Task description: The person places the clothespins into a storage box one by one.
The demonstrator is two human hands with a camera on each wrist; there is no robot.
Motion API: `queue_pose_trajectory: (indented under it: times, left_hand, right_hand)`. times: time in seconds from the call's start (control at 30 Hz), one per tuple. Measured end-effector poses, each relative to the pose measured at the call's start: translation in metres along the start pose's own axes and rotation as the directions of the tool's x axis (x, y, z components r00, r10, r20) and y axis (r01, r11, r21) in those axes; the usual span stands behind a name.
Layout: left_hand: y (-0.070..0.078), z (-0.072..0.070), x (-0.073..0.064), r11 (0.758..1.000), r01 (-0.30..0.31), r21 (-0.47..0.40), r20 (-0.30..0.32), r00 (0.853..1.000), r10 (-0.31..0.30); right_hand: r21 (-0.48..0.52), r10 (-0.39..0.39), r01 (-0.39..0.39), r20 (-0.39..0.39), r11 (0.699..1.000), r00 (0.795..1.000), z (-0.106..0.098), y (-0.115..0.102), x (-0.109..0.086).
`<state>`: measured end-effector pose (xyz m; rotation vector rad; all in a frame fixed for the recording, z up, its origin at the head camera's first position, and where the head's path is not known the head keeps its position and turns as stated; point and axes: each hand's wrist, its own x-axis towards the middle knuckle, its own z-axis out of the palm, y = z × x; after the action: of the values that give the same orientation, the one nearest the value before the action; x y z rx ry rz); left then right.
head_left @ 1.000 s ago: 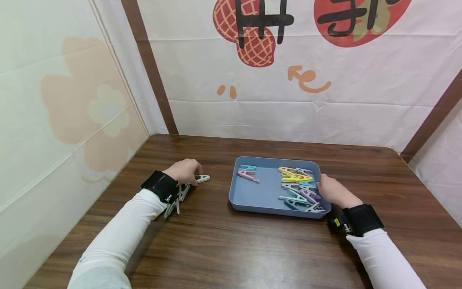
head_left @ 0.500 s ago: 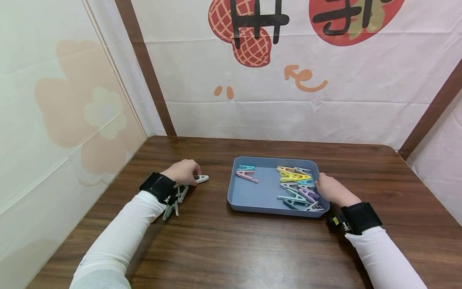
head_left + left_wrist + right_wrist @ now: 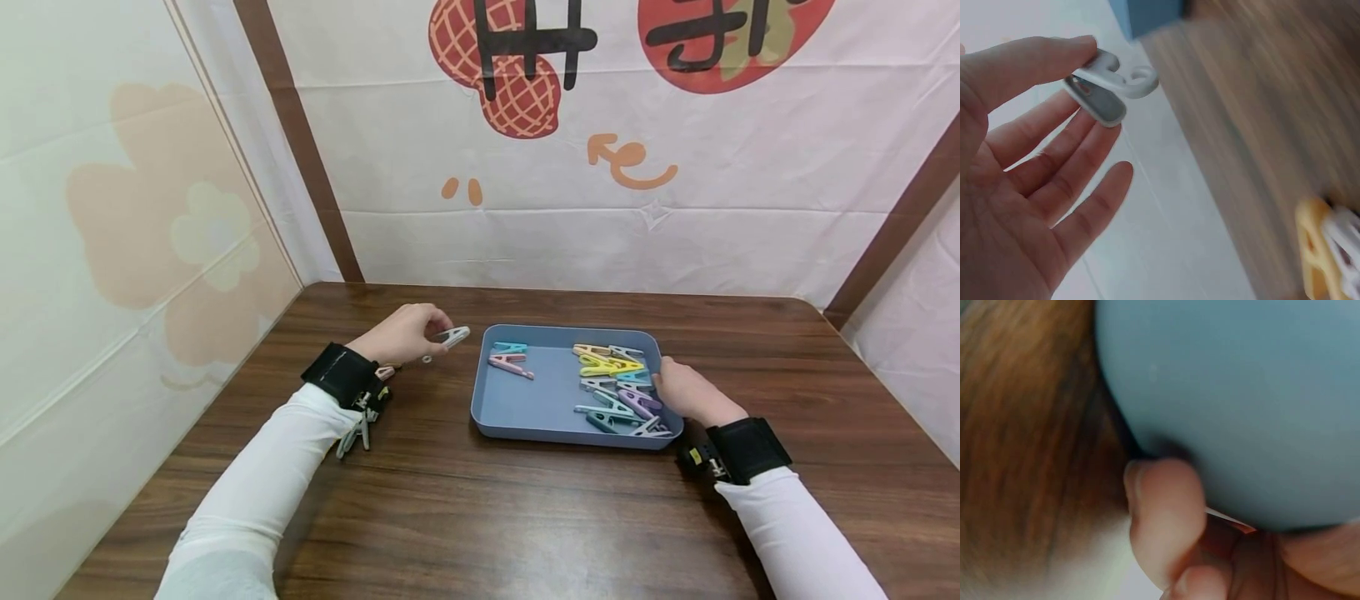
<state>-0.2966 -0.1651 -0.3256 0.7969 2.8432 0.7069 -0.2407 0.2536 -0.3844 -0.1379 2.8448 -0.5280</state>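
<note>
My left hand [image 3: 408,333] is raised over the table to the left of the tray. Between thumb and fingers it pinches a white-grey clothespin [image 3: 456,336], whose hooked tip [image 3: 1141,82] points away from the palm in the left wrist view. At the right end of the blue-grey tray [image 3: 551,331], my right hand [image 3: 693,392] grips the rim; a fingertip [image 3: 1169,487] presses the outer wall in the right wrist view. Inside the tray, a pink clothespin [image 3: 512,367] and a turquoise one [image 3: 510,347] lie at the left. Several yellow, purple [image 3: 640,403], green and white clothespins crowd the right side.
More clothespins, among them a grey-green one [image 3: 352,437] and a pink one [image 3: 385,372], lie on the wooden table [image 3: 480,517] partly hidden under the left wrist. A yellow clothespin [image 3: 1315,247] shows in the left wrist view. Fabric walls stand behind and to the left.
My left hand has lifted the white-grey clothespin off the table and carried it right, toward the tray. The right hand stays on the tray's rim. The head view has shifted slightly.
</note>
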Motion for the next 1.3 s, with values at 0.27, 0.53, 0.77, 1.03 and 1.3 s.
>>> queue_pose_trajectory:
  times: [0.27, 0.53, 0.77, 1.03, 1.3]
  left_hand:
    - [0.041, 0.011, 0.019, 0.988, -0.143, 0.059, 0.018, 0.99, 0.143]
    - [0.061, 0.033, 0.033, 0.962, -0.237, 0.138, 0.122, 0.968, 0.22]
    - [0.069, 0.052, 0.042, 0.931, -0.276, 0.24, 0.224, 0.949, 0.224]
    - [0.074, 0.065, 0.044, 0.91, -0.247, 0.332, 0.307, 0.941, 0.144]
    - [0.073, 0.07, 0.046, 0.899, -0.233, 0.371, 0.316, 0.942, 0.114]
  right_hand:
    - [-0.004, -0.015, 0.015, -0.001, 1.0, 1.0, -0.001, 0.0, -0.002]
    - [0.018, -0.001, 0.001, 0.012, 1.0, 1.0, -0.001, -0.001, -0.002]
    - [0.018, 0.002, -0.002, 0.014, 1.0, 1.0, -0.002, -0.001, -0.003]
    - [0.014, 0.003, -0.004, 0.013, 1.0, 1.0, 0.0, 0.001, -0.002]
    - [0.011, -0.003, 0.003, 0.005, 1.0, 1.0, 0.0, 0.001, -0.001]
